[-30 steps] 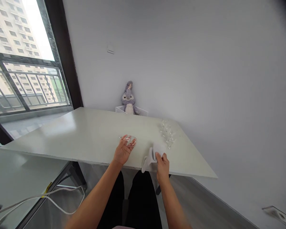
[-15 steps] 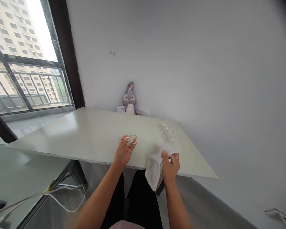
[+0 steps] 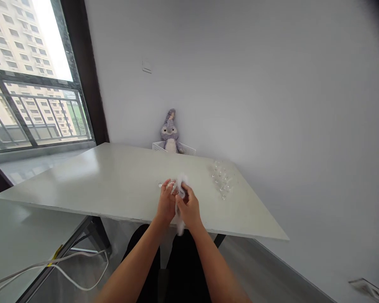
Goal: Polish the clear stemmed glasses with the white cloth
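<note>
My left hand (image 3: 166, 207) is closed around a clear glass vessel (image 3: 172, 185) lying sideways in the fingers. A small clear knob-like end sticks out at its left; its exact shape is partly hidden. My right hand (image 3: 188, 209) grips a white cloth (image 3: 181, 183) and holds it against the right, open-looking end of the glass. The cloth's lower part hangs between the wrists, blurred. Both hands are just above the front part of the white table (image 3: 123, 179). To their right stands a cluster of small clear glass pieces (image 3: 221, 179), hard to tell apart.
A grey plush toy (image 3: 169, 134) sits in a white perforated basket (image 3: 188, 150) at the table's back edge, by the wall. At lower left is a second table (image 3: 28, 229) with white cables (image 3: 72, 256). A window (image 3: 34, 105) is on the left.
My right hand has moved left with the cloth, from beside the glass cluster up to the glass vessel. The cloth now touches that glass. My left hand stays nearly in place.
</note>
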Demonstrator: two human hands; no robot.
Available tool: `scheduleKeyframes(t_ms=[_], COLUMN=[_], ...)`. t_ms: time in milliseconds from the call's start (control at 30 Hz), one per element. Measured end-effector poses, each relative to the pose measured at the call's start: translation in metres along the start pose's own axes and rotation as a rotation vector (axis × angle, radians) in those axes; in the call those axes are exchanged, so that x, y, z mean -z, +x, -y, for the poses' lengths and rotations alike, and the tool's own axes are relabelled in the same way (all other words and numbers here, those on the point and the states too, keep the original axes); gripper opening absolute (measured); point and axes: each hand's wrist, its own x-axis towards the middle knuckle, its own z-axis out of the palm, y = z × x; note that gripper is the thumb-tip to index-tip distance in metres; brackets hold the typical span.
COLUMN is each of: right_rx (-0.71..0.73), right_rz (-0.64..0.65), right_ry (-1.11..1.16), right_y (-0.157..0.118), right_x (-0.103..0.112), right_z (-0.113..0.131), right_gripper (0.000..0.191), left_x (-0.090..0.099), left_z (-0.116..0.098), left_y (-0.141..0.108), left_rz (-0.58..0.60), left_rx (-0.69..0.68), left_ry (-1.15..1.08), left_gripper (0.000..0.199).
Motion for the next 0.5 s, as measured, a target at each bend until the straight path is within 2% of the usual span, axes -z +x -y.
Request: scheduleKeyframes(t_ms=[100,333,400,500], right_rx=[0.019,0.142,0.087,-0.124], right_rz=[0.154,0.124,0.158,0.260], right_ry=[0.040,-0.175,-0.179,0.007], right_y=[-0.004,0.003,0.005,0.005], right_x=[-0.004,0.010,0.012,0.014], right_z=[-0.006,-0.009,-0.012,-0.018], right_gripper=[0.037,0.017,0.014,0.020], left_x=[0.007,0.017,0.017,0.017], left_z=[-0.001,0.007,0.010,0.009], left_y=[0.000,-0.002,-0.003,-0.005], left_rz=[0.007,0.102,0.100,0.111], left_rx=[0.008,0.039,0.024,0.015], left_ry=[0.021,-0.005,0.018,0.075], left_gripper=[0.029,0.024,0.024,0.029])
